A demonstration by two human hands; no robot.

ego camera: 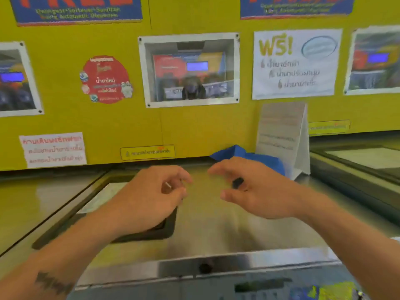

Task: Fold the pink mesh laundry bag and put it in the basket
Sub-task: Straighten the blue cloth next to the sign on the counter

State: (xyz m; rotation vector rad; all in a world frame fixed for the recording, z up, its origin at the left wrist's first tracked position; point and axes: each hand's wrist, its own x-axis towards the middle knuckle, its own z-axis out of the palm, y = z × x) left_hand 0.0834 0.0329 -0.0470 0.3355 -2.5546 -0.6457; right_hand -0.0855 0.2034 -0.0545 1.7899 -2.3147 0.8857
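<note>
Left fingers point(181, 180) loosely curled, right fingers point(218, 169) spread, both holding nothing above the steel worktop point(216, 224); no pink mesh bag or basket in view — find it first, then pinch two corners squarely

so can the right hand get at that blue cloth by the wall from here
Probably yes. The right hand hovers empty just in front of the blue cloth, nothing lies between them, and only the folded paper sign stands beside it.

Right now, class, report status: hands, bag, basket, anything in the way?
Left hand and right hand loosely curled, holding nothing, above the steel top. No pink bag or basket in view. Blue cloth behind the right hand.
</note>
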